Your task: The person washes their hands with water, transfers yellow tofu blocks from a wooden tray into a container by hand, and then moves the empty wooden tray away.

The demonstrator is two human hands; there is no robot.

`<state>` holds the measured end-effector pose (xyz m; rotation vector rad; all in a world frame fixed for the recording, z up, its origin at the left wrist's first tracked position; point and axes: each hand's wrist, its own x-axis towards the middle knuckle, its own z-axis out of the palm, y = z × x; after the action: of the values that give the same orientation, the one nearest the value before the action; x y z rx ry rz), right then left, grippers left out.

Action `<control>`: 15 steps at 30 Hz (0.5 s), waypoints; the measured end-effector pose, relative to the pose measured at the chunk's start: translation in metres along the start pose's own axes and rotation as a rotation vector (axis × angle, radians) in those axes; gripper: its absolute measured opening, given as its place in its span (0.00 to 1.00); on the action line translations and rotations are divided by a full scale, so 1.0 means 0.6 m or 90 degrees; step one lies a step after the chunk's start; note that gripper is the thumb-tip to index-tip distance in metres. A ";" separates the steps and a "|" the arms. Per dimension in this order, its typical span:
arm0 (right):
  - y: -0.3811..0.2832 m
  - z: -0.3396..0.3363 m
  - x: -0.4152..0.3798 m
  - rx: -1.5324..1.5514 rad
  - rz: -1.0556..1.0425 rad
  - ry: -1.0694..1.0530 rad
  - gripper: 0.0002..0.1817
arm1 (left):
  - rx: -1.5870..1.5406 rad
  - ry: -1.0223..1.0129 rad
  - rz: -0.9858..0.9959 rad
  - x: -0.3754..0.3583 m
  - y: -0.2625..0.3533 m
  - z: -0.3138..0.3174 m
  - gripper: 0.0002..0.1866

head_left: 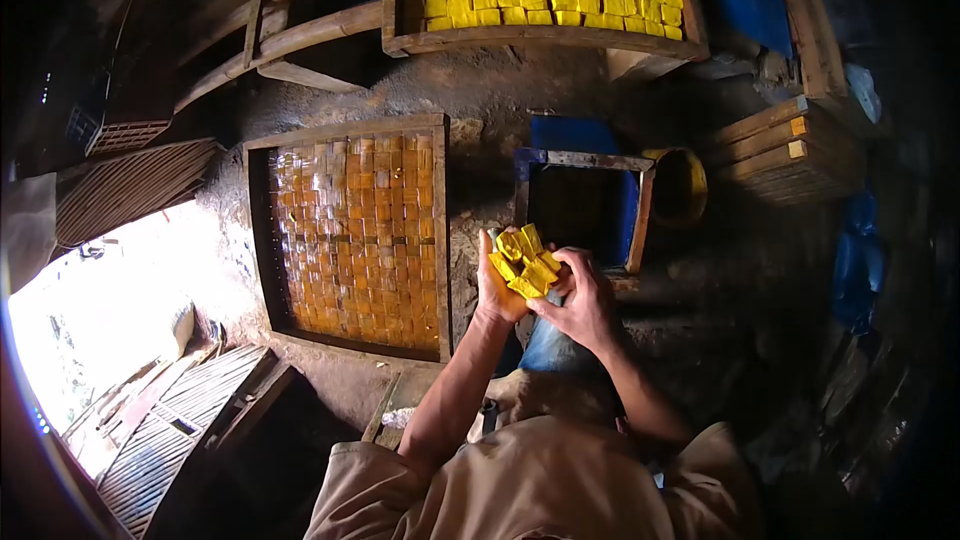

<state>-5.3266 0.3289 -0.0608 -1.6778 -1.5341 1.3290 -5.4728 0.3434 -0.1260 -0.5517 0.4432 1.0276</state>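
A small pile of yellow tofu pieces (pixel 530 275) rests in my two cupped hands, in front of my body. My left hand (pixel 497 290) supports the pile from the left and below, fingers curled around it. From the right, my right hand (pixel 582 302) closes against the same pieces with its thumb and fingers. Parts of the fingers are hidden behind the tofu. Just left of my hands lies a wood-framed woven bamboo tray (pixel 360 240), its surface wet and shiny, with a few tiny yellow bits on it.
Rows of yellow tofu fill another framed tray (pixel 545 37) at the top. Beyond my hands stands a square wooden frame (pixel 590 160) over something blue and dark, beside a yellow bucket (pixel 690 185). Stacked wooden trays (pixel 780 145) are at right; slatted bamboo panels (pixel 180 420) at left.
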 end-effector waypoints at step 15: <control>-0.066 -0.071 -0.026 -0.166 -0.202 0.058 0.34 | 0.089 -0.026 -0.253 -0.058 -0.074 0.112 0.26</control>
<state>-5.3050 0.3338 -0.0047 -1.5345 -1.8896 0.9099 -5.4431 0.3437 -0.0436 -0.4681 0.3480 0.6204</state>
